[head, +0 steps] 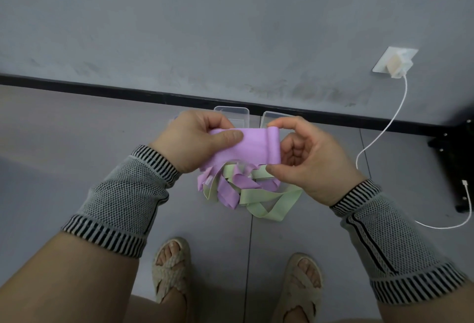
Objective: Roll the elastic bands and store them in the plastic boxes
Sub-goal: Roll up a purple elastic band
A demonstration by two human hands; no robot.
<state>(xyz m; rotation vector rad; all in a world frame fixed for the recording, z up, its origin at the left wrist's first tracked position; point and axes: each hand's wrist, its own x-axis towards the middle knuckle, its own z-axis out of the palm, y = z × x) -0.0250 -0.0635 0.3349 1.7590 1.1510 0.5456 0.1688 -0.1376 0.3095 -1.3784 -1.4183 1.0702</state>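
- Two hands hold a purple band (252,147) at mid-frame: left hand (197,143) pinches the flat end taut, right hand (311,158) fingers curl round the rolled end.
- Loose bands (246,194) lie below on the floor; clear plastic boxes (232,114) wait just above, ready for storing.

The two clear plastic boxes (232,114) sit on the floor against the black baseboard (102,88), so the wall closes off their far side. On their near side a loose heap of purple and green elastic bands (246,194) lies on the tiles, and both hands hold a purple band (252,147) above them, covering most of the box openings. Left of the boxes the grey floor (77,130) lies open. Right of the boxes a white cable (379,138) hangs from a wall socket (395,62).
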